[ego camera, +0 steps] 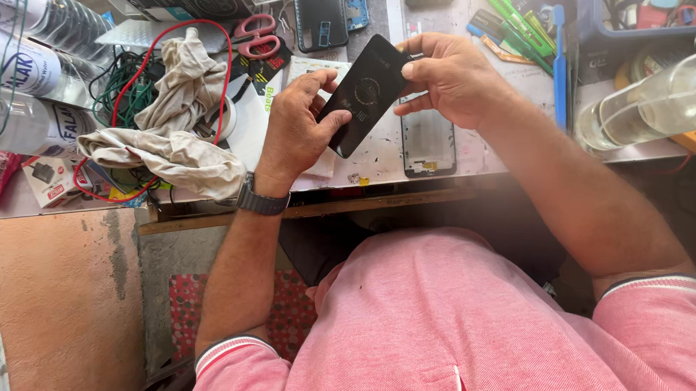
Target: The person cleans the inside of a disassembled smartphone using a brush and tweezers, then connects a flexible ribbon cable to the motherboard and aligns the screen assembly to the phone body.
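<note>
A black flat phone part is held tilted above the white workbench. My left hand grips its lower end, thumb across the near edge. A dark wristwatch sits on that wrist. My right hand pinches the upper end with fingers curled over the top corner. Under the hands lies a black phone frame flat on the bench.
A crumpled beige cloth lies at left over red and green wires. Clear plastic bottles stand at far left, another bottle at right. Red-handled scissors, green tools and a blue brush lie at the back.
</note>
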